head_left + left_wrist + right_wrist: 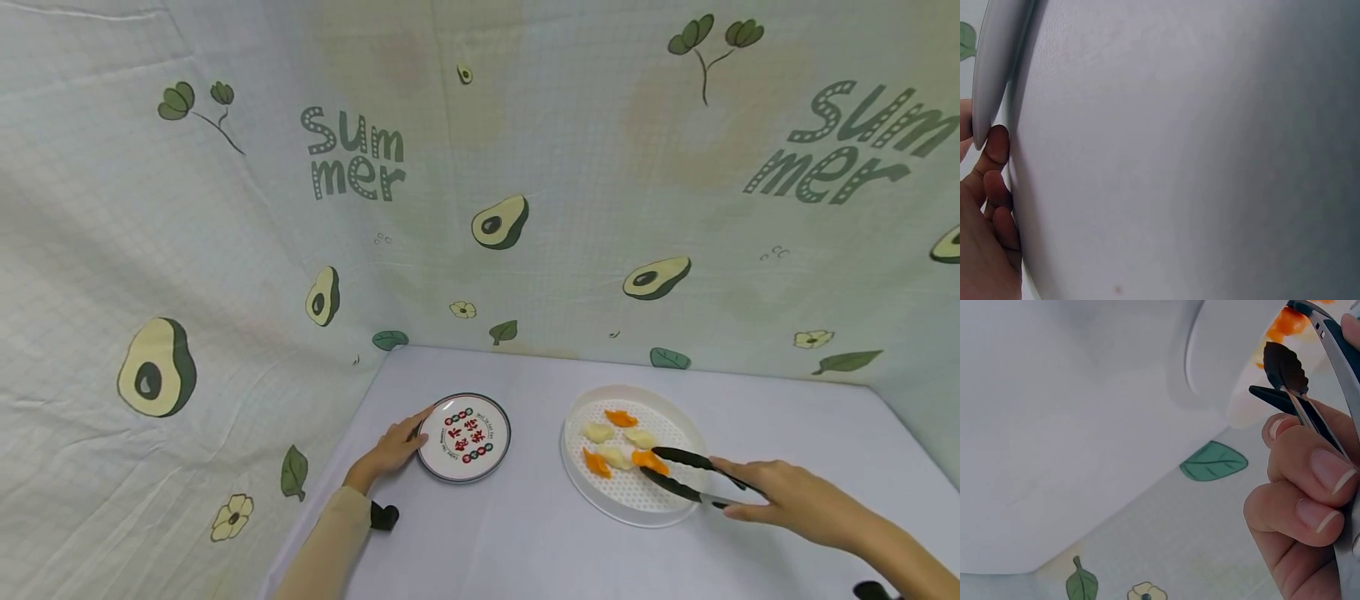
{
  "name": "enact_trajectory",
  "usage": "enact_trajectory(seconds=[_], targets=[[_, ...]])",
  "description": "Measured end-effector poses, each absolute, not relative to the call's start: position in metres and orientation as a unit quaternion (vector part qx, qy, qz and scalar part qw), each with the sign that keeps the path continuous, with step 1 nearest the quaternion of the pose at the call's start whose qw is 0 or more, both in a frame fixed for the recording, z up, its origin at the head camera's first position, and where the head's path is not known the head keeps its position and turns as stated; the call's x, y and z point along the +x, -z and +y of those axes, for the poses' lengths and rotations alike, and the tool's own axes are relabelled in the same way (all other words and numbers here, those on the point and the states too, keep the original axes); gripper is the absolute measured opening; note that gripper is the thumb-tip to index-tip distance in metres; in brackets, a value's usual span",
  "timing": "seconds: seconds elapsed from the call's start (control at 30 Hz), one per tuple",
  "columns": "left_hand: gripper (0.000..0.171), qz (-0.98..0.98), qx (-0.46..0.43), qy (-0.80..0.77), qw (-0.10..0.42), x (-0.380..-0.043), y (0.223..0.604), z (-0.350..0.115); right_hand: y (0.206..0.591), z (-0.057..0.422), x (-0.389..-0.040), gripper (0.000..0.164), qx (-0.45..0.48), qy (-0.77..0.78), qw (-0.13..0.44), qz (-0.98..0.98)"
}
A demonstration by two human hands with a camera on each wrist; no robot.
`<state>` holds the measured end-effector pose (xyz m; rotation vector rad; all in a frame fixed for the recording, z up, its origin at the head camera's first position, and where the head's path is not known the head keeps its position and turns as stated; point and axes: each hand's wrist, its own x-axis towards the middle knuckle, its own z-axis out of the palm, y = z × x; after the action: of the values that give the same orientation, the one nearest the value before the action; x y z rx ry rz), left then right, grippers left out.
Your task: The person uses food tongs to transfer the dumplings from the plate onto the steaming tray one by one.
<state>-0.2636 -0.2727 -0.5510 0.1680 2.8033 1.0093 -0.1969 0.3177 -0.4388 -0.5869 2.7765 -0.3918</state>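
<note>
My left hand (395,444) holds the left rim of a small white plate (438,461) with red lettering and a dark edge line. In the left wrist view, the plate's edge (990,75) sits between the thumb and a curled finger. My right hand (787,500) grips metal tongs (708,500) with black tips. The tips stand apart on either side of an orange dumpling-shaped piece (649,462); whether they touch it is unclear. That piece lies in a round white tray (652,518) with a dotted base, among other orange pieces (621,418) and pale yellow ones (598,432).
A white cloth-covered table (517,533) carries the plate on the left and the tray on the right. Behind and to the left hangs a pale cloth (555,275) printed with avocados and leaves. Bare tabletop (536,442) separates plate and tray.
</note>
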Motion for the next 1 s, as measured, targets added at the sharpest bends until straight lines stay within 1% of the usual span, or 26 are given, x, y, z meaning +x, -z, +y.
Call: enact_trajectory(seconds=[0.27,0.5,0.67,0.77,1.0], targets=[[0.054,0.936,0.054,-0.339,0.081,-0.264,0.552,-0.273,0.445,0.315,-0.2,0.075,-0.199,0.136,0.147,0.959],[0.054,0.935,0.052,-0.343,0.079,-0.263,0.551,-0.273,0.448,0.315,-0.202,0.074,-0.209,0.142,0.142,0.957],[0.054,0.936,0.056,-0.34,0.075,-0.265,0.551,-0.272,0.448,0.315,-0.204,0.075,-0.205,0.149,0.154,0.955],[0.054,0.935,0.058,-0.341,0.073,-0.265,0.552,-0.272,0.448,0.317,-0.203,0.075,-0.218,0.152,0.147,0.953],[0.053,0.936,0.052,-0.342,0.073,-0.264,0.553,-0.272,0.45,0.325,-0.196,0.071,-0.255,0.203,0.108,0.939]])
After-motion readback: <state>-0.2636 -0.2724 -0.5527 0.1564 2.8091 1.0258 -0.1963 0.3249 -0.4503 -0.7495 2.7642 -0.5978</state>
